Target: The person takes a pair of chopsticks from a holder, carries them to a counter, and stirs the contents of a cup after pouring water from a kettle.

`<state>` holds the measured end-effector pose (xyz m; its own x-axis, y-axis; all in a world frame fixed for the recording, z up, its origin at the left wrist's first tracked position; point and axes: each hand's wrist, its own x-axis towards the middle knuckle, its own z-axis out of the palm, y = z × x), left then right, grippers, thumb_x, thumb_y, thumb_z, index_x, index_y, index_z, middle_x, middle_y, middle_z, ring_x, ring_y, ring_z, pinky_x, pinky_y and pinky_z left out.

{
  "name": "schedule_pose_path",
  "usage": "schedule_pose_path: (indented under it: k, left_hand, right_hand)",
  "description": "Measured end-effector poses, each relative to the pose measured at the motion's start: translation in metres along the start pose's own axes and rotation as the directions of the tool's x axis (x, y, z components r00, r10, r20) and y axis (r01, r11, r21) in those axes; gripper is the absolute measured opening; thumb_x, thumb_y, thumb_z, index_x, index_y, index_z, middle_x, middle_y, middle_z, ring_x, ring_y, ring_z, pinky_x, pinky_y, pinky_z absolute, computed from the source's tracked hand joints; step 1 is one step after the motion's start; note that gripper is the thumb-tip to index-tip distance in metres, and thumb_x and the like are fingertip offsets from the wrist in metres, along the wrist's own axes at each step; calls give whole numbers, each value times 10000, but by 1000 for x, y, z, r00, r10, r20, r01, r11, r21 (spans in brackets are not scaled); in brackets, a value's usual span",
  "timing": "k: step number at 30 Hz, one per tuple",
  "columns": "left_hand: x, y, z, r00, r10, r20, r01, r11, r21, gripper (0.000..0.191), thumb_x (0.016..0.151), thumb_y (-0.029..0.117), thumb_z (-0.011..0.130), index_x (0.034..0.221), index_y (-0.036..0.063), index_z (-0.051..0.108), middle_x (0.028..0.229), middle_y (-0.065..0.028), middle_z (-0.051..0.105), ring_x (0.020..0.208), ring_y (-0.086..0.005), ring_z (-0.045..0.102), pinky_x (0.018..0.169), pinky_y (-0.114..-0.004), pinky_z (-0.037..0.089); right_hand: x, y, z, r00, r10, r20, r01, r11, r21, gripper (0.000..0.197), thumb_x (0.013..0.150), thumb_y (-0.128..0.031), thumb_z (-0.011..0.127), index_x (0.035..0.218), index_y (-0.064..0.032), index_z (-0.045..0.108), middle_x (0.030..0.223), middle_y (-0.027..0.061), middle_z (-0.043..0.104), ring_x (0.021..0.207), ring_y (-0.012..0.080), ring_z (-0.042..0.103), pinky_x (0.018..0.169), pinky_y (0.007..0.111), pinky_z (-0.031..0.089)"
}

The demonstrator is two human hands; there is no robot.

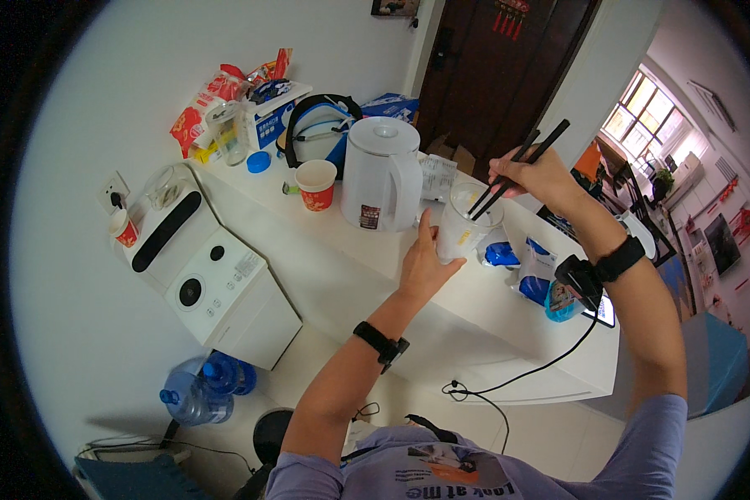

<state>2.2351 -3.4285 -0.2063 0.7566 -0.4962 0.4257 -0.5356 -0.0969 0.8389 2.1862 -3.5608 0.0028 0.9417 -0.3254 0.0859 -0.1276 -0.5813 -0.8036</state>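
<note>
A clear glass cup [459, 228] stands on the white counter, with whitish contents and yellow marks on its side. My left hand [428, 259] is around the near left side of the cup, thumb and fingers against it. Above and to the right, my right hand [531, 175] grips a pair of black chopsticks [500, 184], whose tips reach inside the mouth of the cup. Just left of the cup stands a white electric kettle [375, 181]. Small blue-and-white packets [500, 253] lie to its right.
A red paper cup [317, 190], a blue cap [259, 162], a clear jar [228, 140] and a bag [325, 131] are on the counter [362, 250]. At right lie a larger packet [534, 275] and a cable [556, 359]. A white appliance [225, 294] stands at left.
</note>
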Motion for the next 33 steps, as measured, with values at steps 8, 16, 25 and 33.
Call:
schedule_pose_path:
  k: [8,16,25,33]
  left_hand:
    - [-1,3,-5,999,-47,17,47,999,-19,1047,622,196,772,1368,-4,65,1140,-220,535,1054,-340,532,917,-380,409]
    - [-2,3,-1,1000,-28,-4,28,999,-37,1051,623,191,775,1376,22,61,1140,-213,533,1054,-345,531,917,-389,410]
    - [-3,1,-2,998,-39,48,40,999,-30,1064,635,195,767,1378,24,24,1155,-225,521,1054,-353,529,907,-391,418]
    - [-3,3,-1,997,49,-55,-48,999,24,1006,620,172,766,1358,2,103,1052,-166,572,948,-328,576,809,-366,461]
  right_hand:
    - [-3,-29,-1,992,-119,-29,113,979,-171,189,830,-156,607,789,27,636,706,84,636,607,123,614,539,238,503]
    - [18,-15,20,991,-119,55,128,963,-238,155,790,-114,648,759,37,636,640,98,620,555,121,594,502,260,493]
    - [27,0,37,986,-54,160,78,986,-146,202,765,-158,672,760,41,639,646,102,627,548,137,599,505,256,494]
    - [8,-24,18,928,-45,371,166,939,-300,187,820,-155,630,789,28,651,729,81,644,645,121,615,557,246,498]
